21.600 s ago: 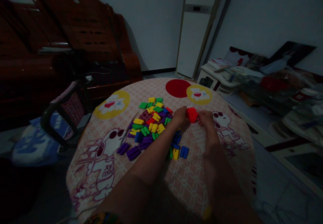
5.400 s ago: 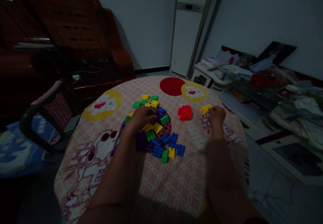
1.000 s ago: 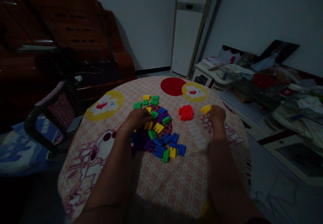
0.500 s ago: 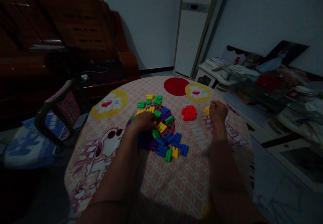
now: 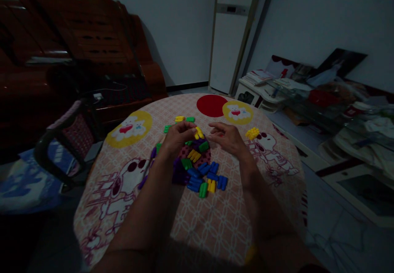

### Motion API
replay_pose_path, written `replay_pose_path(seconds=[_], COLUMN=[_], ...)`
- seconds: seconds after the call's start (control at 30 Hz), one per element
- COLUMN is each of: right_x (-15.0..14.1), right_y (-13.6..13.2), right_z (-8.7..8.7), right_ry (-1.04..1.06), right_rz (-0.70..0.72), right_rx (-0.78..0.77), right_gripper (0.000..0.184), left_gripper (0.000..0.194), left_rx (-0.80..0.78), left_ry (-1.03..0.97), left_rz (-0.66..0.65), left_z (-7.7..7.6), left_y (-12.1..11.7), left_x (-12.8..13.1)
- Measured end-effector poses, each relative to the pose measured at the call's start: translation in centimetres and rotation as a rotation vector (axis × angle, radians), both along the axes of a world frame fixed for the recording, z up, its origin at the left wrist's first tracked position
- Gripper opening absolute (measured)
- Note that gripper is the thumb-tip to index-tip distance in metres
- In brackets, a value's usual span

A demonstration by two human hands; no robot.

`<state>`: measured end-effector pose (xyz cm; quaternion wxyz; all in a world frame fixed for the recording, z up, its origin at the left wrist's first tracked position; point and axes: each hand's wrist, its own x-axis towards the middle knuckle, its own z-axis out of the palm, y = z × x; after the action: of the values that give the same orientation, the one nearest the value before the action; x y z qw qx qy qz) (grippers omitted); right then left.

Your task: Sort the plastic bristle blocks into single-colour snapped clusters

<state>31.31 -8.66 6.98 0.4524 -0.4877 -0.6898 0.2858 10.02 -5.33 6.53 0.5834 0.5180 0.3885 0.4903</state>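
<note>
My left hand (image 5: 177, 138) pinches a yellow toy building block (image 5: 199, 132) above the pile in the middle of the table. Just right of it, my right hand (image 5: 230, 139) is open, its fingers stretched toward the yellow block and apart from it. Some red shows behind the right fingers; the rest of the red blocks is hidden. Below the hands lie loose blue blocks (image 5: 194, 184), purple blocks (image 5: 180, 177), a green block (image 5: 203, 190) and another yellow block (image 5: 194, 155). A cluster of yellow blocks (image 5: 252, 133) sits to the right of my right hand.
A patterned cloth covers the round table (image 5: 209, 232). At the left stands a chair (image 5: 72, 137), with a wooden sofa (image 5: 92, 39) behind it. A cluttered low cabinet (image 5: 310, 150) runs along the right wall. A tall white unit (image 5: 229, 47) stands at the back.
My right hand has left the yellow cluster and moved left, opening beside my left hand. My left hand has risen from the pile with a yellow block.
</note>
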Motion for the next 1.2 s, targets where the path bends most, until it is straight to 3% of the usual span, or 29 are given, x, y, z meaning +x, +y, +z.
replay_pose_path(seconds=[0.13,0.27,0.4,0.5,0.63,0.73,0.8,0.93,1.2], right_x=[-1.2,-1.3,-0.3,2.4,8.2,12.4,14.2,15.4,14.7], right_y=[-0.6,-0.7,-0.5,0.0,0.3,-0.2,-0.8,-1.5,-0.7], right_z=[0.6,1.1,1.2,1.0,0.2,-1.1,-2.3,-4.2,-5.2], right_ry=[0.003,-0.032,0.041,0.182,0.323,0.179,-0.115,-0.589,-0.556], right_rz=[0.122,0.120,0.088,-0.101,-0.609,-0.928,-1.051,-1.100,-1.070], right_rx=[0.044,0.095,0.045,-0.011,-0.054,-0.127,-0.186,-0.291,-0.311], right_gripper=[0.045,0.033,0.028,0.033,0.034,0.031,0.031,0.041,0.050], left_gripper=[0.042,0.037,0.030,0.028,0.024,0.025,0.027,0.030,0.035], left_rx=[-0.134,-0.169,-0.181,-0.188,-0.176,-0.150,-0.134,-0.117,-0.107], left_ry=[-0.179,-0.233,-0.219,-0.192,-0.167,-0.148,-0.134,-0.099,-0.037], left_rz=[-0.017,-0.035,-0.099,-0.119,-0.062,-0.047,-0.058,-0.082,-0.092], left_z=[-0.1,-0.4,-0.5,-0.4,0.0,0.2,0.3,0.2,0.3], left_y=[-0.6,-0.9,-1.2,-1.2,-1.0,-0.8,-0.8,-0.9,-0.9], left_x=[1.9,2.9,3.4,3.0,2.1,1.6,1.5,1.5,1.5])
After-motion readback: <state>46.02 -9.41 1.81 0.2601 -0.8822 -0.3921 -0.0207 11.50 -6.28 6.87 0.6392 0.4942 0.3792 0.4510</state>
